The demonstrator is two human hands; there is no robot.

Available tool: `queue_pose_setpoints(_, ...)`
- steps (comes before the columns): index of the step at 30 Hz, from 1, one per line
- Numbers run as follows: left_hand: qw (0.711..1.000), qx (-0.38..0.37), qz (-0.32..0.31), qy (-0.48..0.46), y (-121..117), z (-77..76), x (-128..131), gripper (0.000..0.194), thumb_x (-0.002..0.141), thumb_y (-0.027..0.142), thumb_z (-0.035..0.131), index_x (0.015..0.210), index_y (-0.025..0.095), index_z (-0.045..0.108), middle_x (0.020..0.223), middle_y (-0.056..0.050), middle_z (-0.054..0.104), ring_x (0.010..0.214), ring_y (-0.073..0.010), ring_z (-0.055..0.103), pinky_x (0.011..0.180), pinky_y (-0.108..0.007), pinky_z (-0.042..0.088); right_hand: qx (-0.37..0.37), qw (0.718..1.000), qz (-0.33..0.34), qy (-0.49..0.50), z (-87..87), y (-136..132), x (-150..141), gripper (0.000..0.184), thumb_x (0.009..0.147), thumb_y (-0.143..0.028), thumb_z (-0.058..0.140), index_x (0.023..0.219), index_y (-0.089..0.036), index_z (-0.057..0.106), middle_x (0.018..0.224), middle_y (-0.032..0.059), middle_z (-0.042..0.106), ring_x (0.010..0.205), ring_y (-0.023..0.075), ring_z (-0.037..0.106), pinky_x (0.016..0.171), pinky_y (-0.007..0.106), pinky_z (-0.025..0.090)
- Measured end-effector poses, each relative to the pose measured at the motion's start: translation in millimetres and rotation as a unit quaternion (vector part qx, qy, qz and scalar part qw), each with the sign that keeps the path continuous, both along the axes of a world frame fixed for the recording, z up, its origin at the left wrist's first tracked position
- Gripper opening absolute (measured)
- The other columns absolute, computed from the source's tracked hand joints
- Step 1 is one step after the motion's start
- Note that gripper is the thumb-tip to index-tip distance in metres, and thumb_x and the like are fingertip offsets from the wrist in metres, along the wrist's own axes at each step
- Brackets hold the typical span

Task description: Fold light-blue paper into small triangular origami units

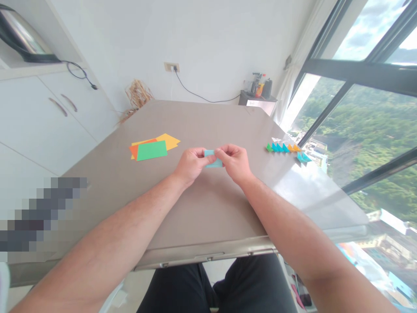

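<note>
A small piece of light blue paper (213, 164) is held between my two hands over the middle of the table. My left hand (192, 164) pinches its left side, thumb on top. My right hand (235, 161) grips the right side the same way, its thumb close to the left one. Fingers hide both ends of the paper, so its exact folds cannot be made out. To the left lie a green paper sheet (152, 151), an orange sheet (133, 151) partly beneath it, and yellow paper (169, 141) under both.
Several folded paper boats stand in a row at the right, among them a green one (269, 148) and orange ones (294, 148). A blue boat (303, 158) sits nearer the window. The table's front edge (208, 252) is above my legs. A black cable (202, 96) runs along the wall.
</note>
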State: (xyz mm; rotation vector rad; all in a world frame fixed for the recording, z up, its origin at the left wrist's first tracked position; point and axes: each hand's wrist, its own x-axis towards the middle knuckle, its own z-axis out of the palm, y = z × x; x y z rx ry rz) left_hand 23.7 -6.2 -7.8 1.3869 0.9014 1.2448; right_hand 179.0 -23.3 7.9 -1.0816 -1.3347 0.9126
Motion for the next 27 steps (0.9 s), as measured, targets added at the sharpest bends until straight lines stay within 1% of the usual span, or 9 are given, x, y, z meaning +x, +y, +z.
queue_pose_setpoints(4,1.0,0.005,0.026,-0.009,1.8,-0.2,-1.4,0.038,0.064,0.047,0.09,0.062,0.018,0.066,0.064,0.001,0.063,0.065,-0.0132,0.054,0.069,-0.031,0.043,-0.007,1.0,0.005,-0.015,-1.7,1.2,1.5,0.025,0.072,-0.044,0.073,0.072,-0.019,0.07,0.057,-0.0031,0.056,0.055,0.0113,0.048,0.055,0.028,0.04)
queue_pose_setpoints(7,0.999,0.005,0.04,-0.016,3.8,-2.0,-2.3,0.033,0.065,0.041,0.089,0.063,0.018,0.065,0.064,0.001,0.063,0.064,-0.0124,0.053,0.067,-0.03,0.041,-0.001,1.0,0.002,-0.016,-5.0,3.7,2.6,0.024,0.072,-0.042,0.073,0.067,-0.02,0.066,0.055,-0.004,0.054,0.052,0.01,0.043,0.053,0.027,0.037)
queue_pose_setpoints(10,0.999,0.004,0.032,-0.016,4.5,-3.9,-2.3,0.031,0.066,0.039,0.087,0.062,0.018,0.064,0.064,0.001,0.061,0.062,-0.0117,0.052,0.065,-0.03,0.041,0.01,1.0,0.002,-0.012,-7.6,5.9,4.0,0.024,0.072,-0.041,0.071,0.064,-0.02,0.063,0.055,-0.0045,0.052,0.052,0.0095,0.04,0.052,0.027,0.034)
queue_pose_setpoints(14,0.999,0.001,0.035,-0.015,4.9,-5.3,-3.1,0.029,0.066,0.036,0.086,0.062,0.018,0.064,0.062,0.002,0.06,0.062,-0.0116,0.052,0.066,-0.029,0.041,0.001,1.0,0.015,-0.017,-6.2,4.6,5.3,0.025,0.072,-0.042,0.072,0.066,-0.02,0.064,0.057,-0.0038,0.055,0.054,0.0102,0.043,0.053,0.027,0.036)
queue_pose_setpoints(17,0.999,-0.007,0.039,-0.031,6.5,-6.0,-4.5,0.026,0.067,0.036,0.085,0.066,0.018,0.067,0.067,0.001,0.064,0.068,-0.0134,0.057,0.072,-0.03,0.045,-0.013,1.0,0.02,-0.015,-4.7,2.7,4.9,0.024,0.072,-0.043,0.074,0.07,-0.02,0.068,0.06,-0.0029,0.058,0.055,0.0107,0.045,0.054,0.028,0.039)
queue_pose_setpoints(20,0.998,-0.008,0.034,-0.047,8.2,-6.6,-4.8,0.024,0.068,0.036,0.085,0.069,0.019,0.069,0.07,0.0,0.067,0.073,-0.0145,0.06,0.076,-0.032,0.047,-0.013,1.0,0.015,-0.014,-6.7,3.6,4.3,0.023,0.072,-0.041,0.073,0.068,-0.02,0.067,0.059,-0.0029,0.057,0.054,0.0106,0.045,0.053,0.027,0.038)
queue_pose_setpoints(24,0.998,-0.011,0.033,-0.044,8.6,-6.6,-3.5,0.025,0.067,0.037,0.087,0.068,0.018,0.07,0.07,-0.001,0.067,0.071,-0.0143,0.06,0.076,-0.031,0.048,-0.007,1.0,0.009,-0.015,-10.3,6.3,5.3,0.021,0.072,-0.039,0.072,0.066,-0.02,0.065,0.058,-0.0036,0.056,0.053,0.0098,0.042,0.052,0.027,0.036)
queue_pose_setpoints(27,0.999,-0.016,0.036,-0.035,8.2,-6.3,-4.2,0.028,0.066,0.04,0.088,0.073,0.018,0.073,0.076,-0.003,0.071,0.075,-0.0159,0.063,0.079,-0.033,0.05,-0.019,0.999,0.019,-0.017,-9.1,5.1,6.6,0.023,0.073,-0.041,0.073,0.069,-0.019,0.068,0.059,-0.0028,0.058,0.054,0.0103,0.045,0.053,0.027,0.038)
